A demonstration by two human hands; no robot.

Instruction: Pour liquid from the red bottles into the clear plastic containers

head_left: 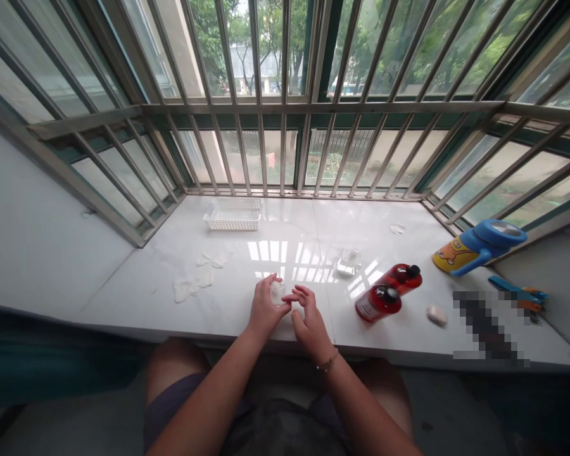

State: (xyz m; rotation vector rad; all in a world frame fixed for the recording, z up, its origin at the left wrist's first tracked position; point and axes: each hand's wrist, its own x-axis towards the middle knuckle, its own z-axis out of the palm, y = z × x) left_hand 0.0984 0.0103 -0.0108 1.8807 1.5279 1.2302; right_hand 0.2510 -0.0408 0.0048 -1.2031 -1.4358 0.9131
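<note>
A person sits at a white stone surface [275,326] beneath barred windows, both forearms reaching forward to the middle of its front edge. The left hand [265,310] is curled around a small clear object [278,292], its fingers closed over the object's top and near side; it appears to have hold of it, though the fingers and the object's transparency hide the exact contact. The object lies directly to the right of that palm, between the two hands, and looks roughly upright, but its long axis is hard to judge. The right hand [310,318] is open with its fingers spread, and its index finger [292,296] reaches toward the object from the right, just beside it, holding nothing; whether a fingertip touches cannot be told. The left hand is the nearer. Farther right stand two red bottles with black caps [387,294], a clear glass block [349,261] and a bar of white soap [437,315], with a white plastic basket [232,215] toward the back and crumpled white tissue [187,288] to the left.
</note>
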